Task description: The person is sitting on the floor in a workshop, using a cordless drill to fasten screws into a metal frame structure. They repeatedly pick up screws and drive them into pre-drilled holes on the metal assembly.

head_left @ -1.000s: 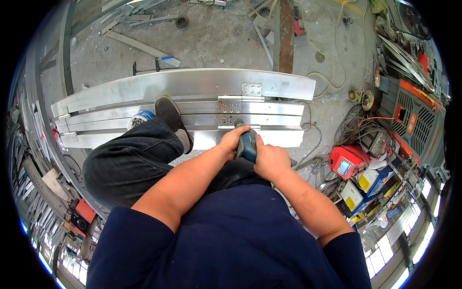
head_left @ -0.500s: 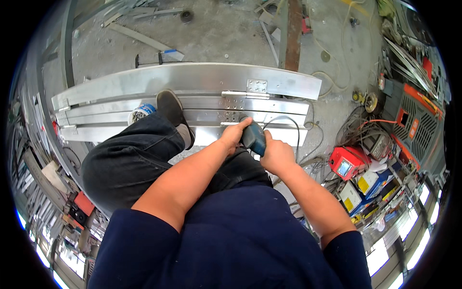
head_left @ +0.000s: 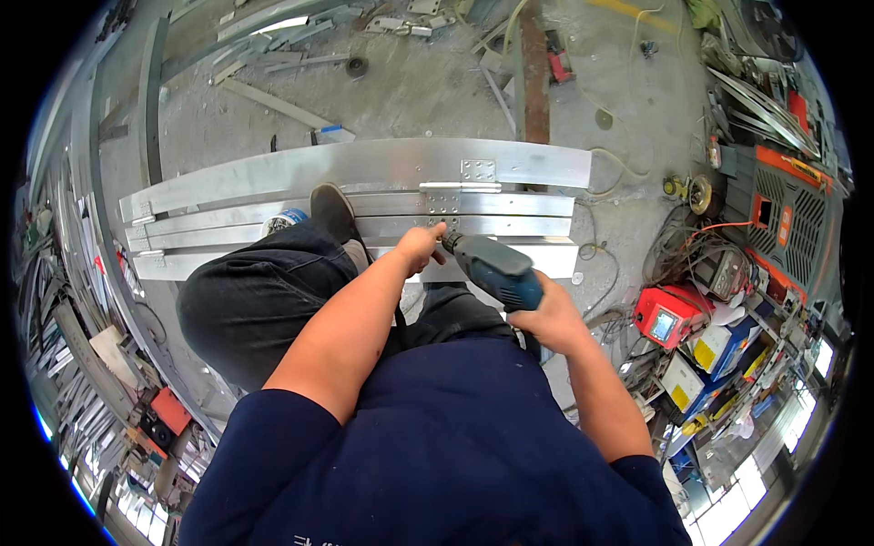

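My right hand (head_left: 553, 317) is wrapped round the grip of a dark blue-green power drill (head_left: 496, 267). The drill lies slanted, its chuck toward the upper left, over the long silver metal profiles (head_left: 364, 202). Close beside the chuck is my left hand (head_left: 419, 249), its fingers closed and the index finger stretched along a hinge plate with holes (head_left: 444, 206). Whatever those fingers pinch is too small or hidden to make out. Another hinge leaf (head_left: 478, 170) sits on the far profile. My shoe (head_left: 333, 211) rests on the profiles, next to a small tub (head_left: 289, 217) partly covered by my leg.
At right stand a red machine with a screen (head_left: 663, 318), coiled cables (head_left: 678, 241) and a large grey-orange machine (head_left: 787, 223). A rusty beam (head_left: 535, 91) and metal offcuts (head_left: 282, 102) lie beyond the profiles. Stacked metal strips (head_left: 55, 300) fill the left side.
The drill has turned from upright to slanted, its chuck now showing at the profiles. My right hand has moved back toward me and right; my left hand has shifted left, off the drill body.
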### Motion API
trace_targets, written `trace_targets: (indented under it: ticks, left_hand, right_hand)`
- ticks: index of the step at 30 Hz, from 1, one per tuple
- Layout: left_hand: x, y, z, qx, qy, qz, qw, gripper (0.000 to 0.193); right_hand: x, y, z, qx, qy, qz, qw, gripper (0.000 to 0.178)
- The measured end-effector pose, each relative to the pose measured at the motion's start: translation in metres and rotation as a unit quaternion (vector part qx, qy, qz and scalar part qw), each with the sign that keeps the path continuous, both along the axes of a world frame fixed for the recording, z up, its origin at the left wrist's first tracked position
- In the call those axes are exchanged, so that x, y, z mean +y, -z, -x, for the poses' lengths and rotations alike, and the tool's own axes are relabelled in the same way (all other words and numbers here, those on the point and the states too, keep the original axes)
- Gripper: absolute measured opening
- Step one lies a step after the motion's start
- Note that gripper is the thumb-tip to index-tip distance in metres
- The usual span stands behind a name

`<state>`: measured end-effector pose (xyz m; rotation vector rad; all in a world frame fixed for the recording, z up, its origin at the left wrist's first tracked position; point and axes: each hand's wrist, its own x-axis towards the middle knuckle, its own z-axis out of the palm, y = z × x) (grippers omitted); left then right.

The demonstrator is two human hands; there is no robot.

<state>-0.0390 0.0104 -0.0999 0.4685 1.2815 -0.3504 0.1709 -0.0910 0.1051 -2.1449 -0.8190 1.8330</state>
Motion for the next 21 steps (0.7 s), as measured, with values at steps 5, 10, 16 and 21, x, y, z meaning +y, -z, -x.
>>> trace_targets:
  ticks: [5, 10, 16, 21]
  left_hand:
    - [0.029, -0.047, -0.026, -0.156, -0.020, -0.048, 0.986, 0.026]
    - [0.067, -0.133, -0.019, -0.275, 0.081, -0.129, 0.949, 0.021]
    - [0.083, -0.247, -0.015, -0.295, 0.246, -0.308, 0.870, 0.019]
    - [0.105, -0.214, 0.001, -0.368, -0.102, -0.229, 0.895, 0.023]
  right_hand:
    - [-0.050, -0.032, -0.042, 0.169, 0.268, -0.027, 0.948, 0.048]
    - [-0.087, -0.055, -0.061, 0.257, 0.351, -0.108, 0.894, 0.066]
    - [-0.125, -0.101, -0.051, 0.278, 0.385, -0.165, 0.864, 0.076]
    - [-0.128, -0.118, -0.037, 0.281, 0.394, -0.241, 0.841, 0.080]
